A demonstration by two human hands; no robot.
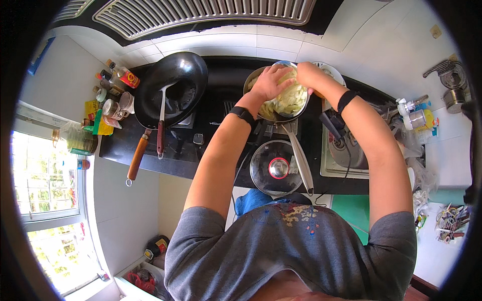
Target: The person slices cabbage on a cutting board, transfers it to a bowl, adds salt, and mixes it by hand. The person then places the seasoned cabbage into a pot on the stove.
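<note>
A bowl [307,102] of pale shredded vegetable [290,98], which looks like cabbage, is over the right part of a pan [246,84] on the cooktop. It looks tilted toward the pan. My right hand [307,75] grips the bowl's right rim, its fingers partly hidden. Spread fingers of my left hand [272,82] rest on the shreds at the bowl's left side. The pan's long metal handle [299,158] points toward me, crossing a glass lid [276,169] with a red-ringed knob.
At left stands a black wok [173,75] with a spatula [162,113] in it and a wooden handle [138,156] jutting past the counter edge. Sauce bottles [124,75] line the left wall. A plate [331,71] lies behind my right forearm; the sink [346,150] is at right.
</note>
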